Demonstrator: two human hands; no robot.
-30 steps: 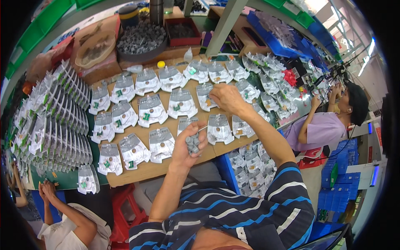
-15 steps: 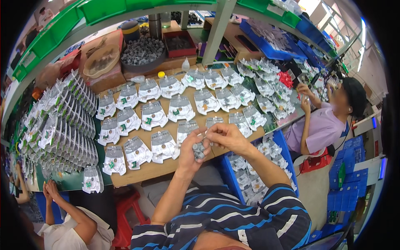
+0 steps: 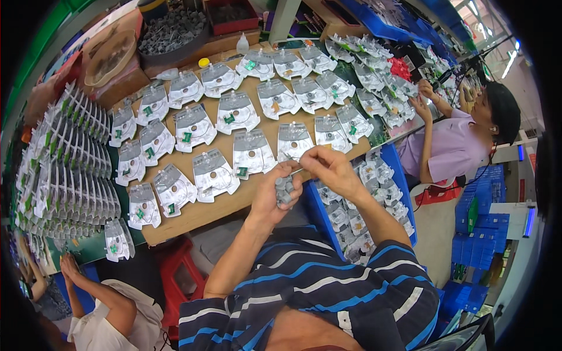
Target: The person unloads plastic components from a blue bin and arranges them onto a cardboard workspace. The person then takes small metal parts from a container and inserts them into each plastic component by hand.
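Note:
My left hand [image 3: 270,199] is closed around several small grey plastic parts [image 3: 284,191], which show between its palm and fingers. Its thumb and forefinger meet the fingertips of my right hand [image 3: 332,171]. The right hand is pinched on something thin and small that I cannot make out. Both hands are held over the near edge of a brown board [image 3: 225,202]. Rows of fan-shaped grey-and-silver housings [image 3: 213,175] lie on it, several with a small green circuit board [image 3: 241,171] and thin wires. One housing [image 3: 294,140] lies just beyond my fingers.
Stacked housings [image 3: 64,169] rise at the left. A blue crate [image 3: 410,217] of housings stands at my right. Behind the board are a round tub [image 3: 170,55] of grey parts and a white bottle [image 3: 242,44]. Co-workers sit at both sides, near a red stool [image 3: 178,269].
The view has tilted downward, so the board and housings sit higher in the picture. My hands stay together, the left still round the grey parts; the right fingers have shifted slightly.

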